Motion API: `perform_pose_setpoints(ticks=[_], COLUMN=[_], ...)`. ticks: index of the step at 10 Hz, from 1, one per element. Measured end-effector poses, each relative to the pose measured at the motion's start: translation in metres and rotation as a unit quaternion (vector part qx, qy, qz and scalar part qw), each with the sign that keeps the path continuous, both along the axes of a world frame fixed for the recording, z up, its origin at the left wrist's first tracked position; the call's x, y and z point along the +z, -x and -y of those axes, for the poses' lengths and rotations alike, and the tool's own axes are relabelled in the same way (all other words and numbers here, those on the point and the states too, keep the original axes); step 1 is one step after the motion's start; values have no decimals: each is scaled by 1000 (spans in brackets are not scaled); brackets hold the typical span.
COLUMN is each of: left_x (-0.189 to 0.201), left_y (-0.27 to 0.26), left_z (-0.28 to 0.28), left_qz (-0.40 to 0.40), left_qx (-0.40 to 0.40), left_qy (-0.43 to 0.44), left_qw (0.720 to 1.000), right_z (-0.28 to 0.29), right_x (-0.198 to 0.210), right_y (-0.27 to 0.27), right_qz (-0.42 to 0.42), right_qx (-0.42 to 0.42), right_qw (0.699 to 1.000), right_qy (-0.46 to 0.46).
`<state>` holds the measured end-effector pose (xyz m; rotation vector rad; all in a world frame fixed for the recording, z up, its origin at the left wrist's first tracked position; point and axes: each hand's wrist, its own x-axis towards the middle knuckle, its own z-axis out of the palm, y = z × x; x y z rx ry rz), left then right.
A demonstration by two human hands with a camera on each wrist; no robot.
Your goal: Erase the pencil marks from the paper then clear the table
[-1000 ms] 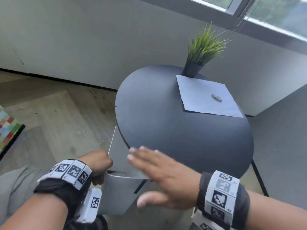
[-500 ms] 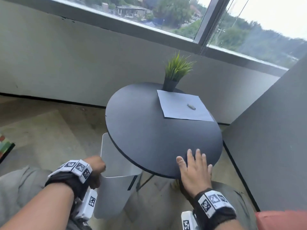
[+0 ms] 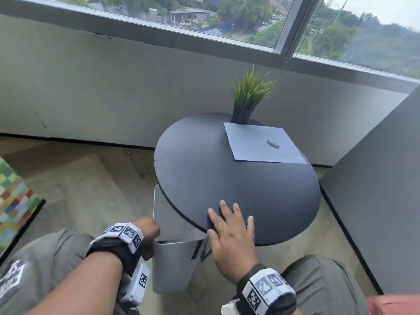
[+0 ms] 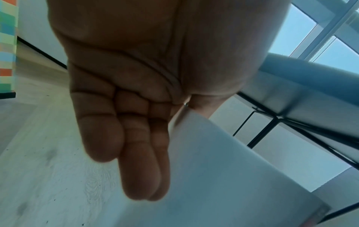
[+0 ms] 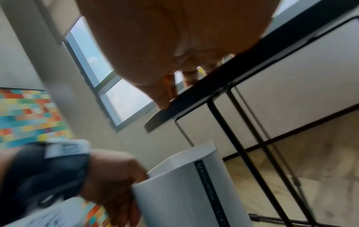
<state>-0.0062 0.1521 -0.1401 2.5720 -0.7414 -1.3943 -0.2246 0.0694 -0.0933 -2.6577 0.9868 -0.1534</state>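
Hands at the round black table's near edge

Right hand flat, fingers spread, at 6 o'clock; left hand pinches the white cylindrical bin's rim at 7; white paper sheet at 1.

One paper, one bin, one plant

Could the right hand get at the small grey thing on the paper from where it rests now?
Probably yes: the right hand lies flat at the table's near edge, and only bare tabletop separates it from the eraser on the paper.

Potted plant at table's far edge, by window.
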Motion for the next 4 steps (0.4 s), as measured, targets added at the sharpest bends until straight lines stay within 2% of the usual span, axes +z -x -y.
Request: perform_pose_setpoints(ticks=[1,2,3,4], left_x=[-19,-34,-60,-92], left_y=[-9,-18,-34,-55], left_z=[3,11,18,31], left_qz=[24,49,72,55], left_qx=[-14,-5,-55,15], left_qy=[-9,-27,-10,-41], left_qw=[1000,998,996,998], right_z=[0,24,88,145], right_x=[-1,26,58,79], right_y=[19,39,60,79], right_qz=[61,206,269,255], right_qx=[121,68,-105,-217], right_qw=[987,942,905,903], right_qy=[-87,-256,-312,-269])
